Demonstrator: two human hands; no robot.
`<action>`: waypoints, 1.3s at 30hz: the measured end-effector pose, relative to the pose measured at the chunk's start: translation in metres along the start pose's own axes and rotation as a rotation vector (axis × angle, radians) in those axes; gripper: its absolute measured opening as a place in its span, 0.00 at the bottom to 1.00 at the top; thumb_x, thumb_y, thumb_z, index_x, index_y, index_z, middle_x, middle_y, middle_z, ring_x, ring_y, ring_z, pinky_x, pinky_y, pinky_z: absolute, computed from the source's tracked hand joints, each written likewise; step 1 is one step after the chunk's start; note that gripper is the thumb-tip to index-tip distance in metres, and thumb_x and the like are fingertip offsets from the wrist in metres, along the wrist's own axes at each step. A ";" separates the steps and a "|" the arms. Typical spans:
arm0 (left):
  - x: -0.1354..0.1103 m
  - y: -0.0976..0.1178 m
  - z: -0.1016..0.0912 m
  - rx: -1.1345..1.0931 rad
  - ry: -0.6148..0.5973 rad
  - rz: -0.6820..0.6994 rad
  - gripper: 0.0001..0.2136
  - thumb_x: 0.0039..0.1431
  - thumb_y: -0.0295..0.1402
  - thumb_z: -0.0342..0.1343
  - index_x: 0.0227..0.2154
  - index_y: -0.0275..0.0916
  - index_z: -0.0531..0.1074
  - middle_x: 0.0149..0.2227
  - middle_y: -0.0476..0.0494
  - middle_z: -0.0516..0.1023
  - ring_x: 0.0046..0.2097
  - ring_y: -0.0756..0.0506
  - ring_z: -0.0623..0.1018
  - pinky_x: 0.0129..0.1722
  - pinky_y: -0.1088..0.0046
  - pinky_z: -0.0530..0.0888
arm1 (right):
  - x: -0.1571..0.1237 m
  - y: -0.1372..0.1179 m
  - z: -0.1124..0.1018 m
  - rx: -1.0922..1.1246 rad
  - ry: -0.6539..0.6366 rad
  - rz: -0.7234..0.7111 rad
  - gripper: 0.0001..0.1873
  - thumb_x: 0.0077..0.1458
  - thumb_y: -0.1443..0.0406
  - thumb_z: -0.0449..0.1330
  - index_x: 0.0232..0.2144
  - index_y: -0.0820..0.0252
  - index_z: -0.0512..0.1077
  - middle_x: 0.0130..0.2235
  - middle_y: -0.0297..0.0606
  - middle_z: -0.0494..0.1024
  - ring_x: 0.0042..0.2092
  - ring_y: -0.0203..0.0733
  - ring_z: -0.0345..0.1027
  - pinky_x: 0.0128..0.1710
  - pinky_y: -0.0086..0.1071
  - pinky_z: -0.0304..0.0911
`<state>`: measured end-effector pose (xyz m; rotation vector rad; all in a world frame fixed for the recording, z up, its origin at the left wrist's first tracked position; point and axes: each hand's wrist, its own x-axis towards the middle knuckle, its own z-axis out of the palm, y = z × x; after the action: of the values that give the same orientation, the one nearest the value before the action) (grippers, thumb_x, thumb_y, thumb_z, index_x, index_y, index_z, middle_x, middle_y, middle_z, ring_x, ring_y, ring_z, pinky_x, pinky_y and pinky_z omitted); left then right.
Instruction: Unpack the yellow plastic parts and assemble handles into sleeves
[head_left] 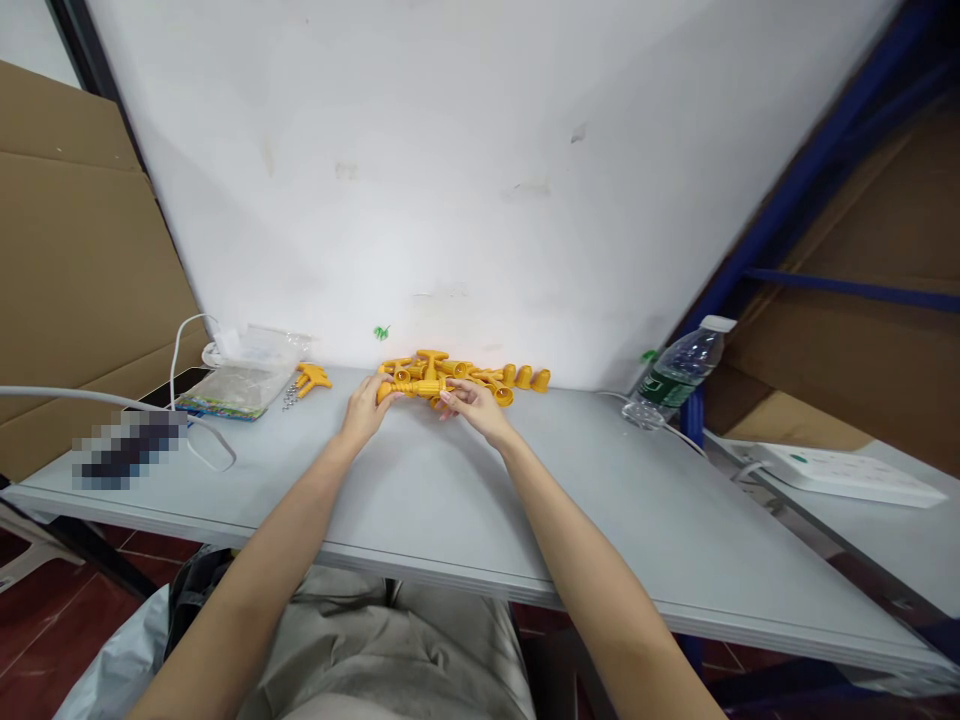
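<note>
A yellow plastic piece with a ribbed shaft (420, 387) lies level between my two hands, just above the table. My left hand (364, 408) is closed on its rounded left end. At its right end, the thumb and fingers of my right hand (476, 405) pinch it. Right behind is a pile of similar yellow plastic parts (433, 358), some T-shaped and some ring-like; my hands partly cover it. Several small yellow caps (525, 377) stand in a row to the right of the pile.
On the left lie yellow T-shaped handles with metal screws (307, 380), a clear plastic bag (240, 385) and a white cable (176, 350). A water bottle (675, 375) leans at the right, by a white power strip (847, 473). A white wall (480, 200) rises behind the table.
</note>
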<state>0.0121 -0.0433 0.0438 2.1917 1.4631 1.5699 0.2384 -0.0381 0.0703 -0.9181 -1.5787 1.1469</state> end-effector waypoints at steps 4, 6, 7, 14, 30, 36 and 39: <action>0.000 0.000 0.000 0.002 -0.020 -0.024 0.11 0.61 0.39 0.54 0.44 0.41 0.70 0.44 0.42 0.76 0.47 0.44 0.76 0.48 0.67 0.73 | -0.003 -0.006 0.004 0.085 -0.003 0.044 0.28 0.40 0.49 0.70 0.40 0.56 0.70 0.32 0.36 0.80 0.27 0.41 0.73 0.36 0.40 0.71; -0.001 0.001 0.000 -0.002 -0.057 -0.027 0.13 0.62 0.40 0.53 0.46 0.40 0.69 0.46 0.41 0.75 0.49 0.44 0.76 0.50 0.65 0.72 | -0.004 -0.007 0.007 0.154 -0.014 0.075 0.27 0.40 0.49 0.70 0.39 0.55 0.68 0.32 0.35 0.80 0.27 0.40 0.73 0.35 0.38 0.71; -0.001 0.001 0.000 -0.007 -0.086 -0.016 0.14 0.62 0.40 0.53 0.48 0.41 0.68 0.47 0.40 0.74 0.50 0.43 0.75 0.51 0.65 0.72 | -0.004 -0.007 0.008 0.192 -0.013 0.089 0.27 0.39 0.49 0.70 0.38 0.54 0.68 0.32 0.33 0.79 0.27 0.39 0.73 0.35 0.38 0.71; -0.005 0.006 0.004 -0.008 -0.223 0.085 0.31 0.63 0.43 0.50 0.65 0.41 0.49 0.67 0.33 0.52 0.69 0.39 0.53 0.64 0.56 0.59 | 0.008 0.003 -0.006 0.305 0.264 0.009 0.25 0.41 0.49 0.68 0.36 0.54 0.65 0.32 0.33 0.76 0.29 0.40 0.73 0.36 0.38 0.70; -0.010 -0.002 0.013 0.028 -0.303 0.045 0.21 0.64 0.36 0.47 0.59 0.39 0.59 0.60 0.35 0.65 0.62 0.41 0.65 0.62 0.57 0.63 | 0.019 0.068 -0.049 -0.723 0.581 -0.255 0.27 0.56 0.65 0.47 0.59 0.57 0.61 0.59 0.48 0.66 0.63 0.48 0.56 0.64 0.57 0.42; -0.011 -0.004 0.014 0.029 -0.312 0.050 0.22 0.64 0.36 0.47 0.59 0.39 0.59 0.59 0.35 0.67 0.62 0.41 0.67 0.61 0.56 0.65 | 0.017 0.070 -0.047 -0.914 0.520 -0.126 0.36 0.54 0.65 0.51 0.65 0.53 0.53 0.67 0.47 0.54 0.69 0.59 0.37 0.59 0.72 0.27; -0.010 -0.004 0.013 0.024 -0.322 0.040 0.22 0.64 0.36 0.47 0.59 0.38 0.59 0.59 0.35 0.67 0.62 0.41 0.66 0.62 0.56 0.64 | 0.014 0.068 -0.047 -0.932 0.515 -0.101 0.36 0.54 0.63 0.51 0.66 0.51 0.52 0.68 0.45 0.52 0.69 0.60 0.35 0.58 0.74 0.27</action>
<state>0.0198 -0.0430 0.0282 2.3623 1.3532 1.1426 0.2821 0.0060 0.0138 -1.5445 -1.6666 0.0045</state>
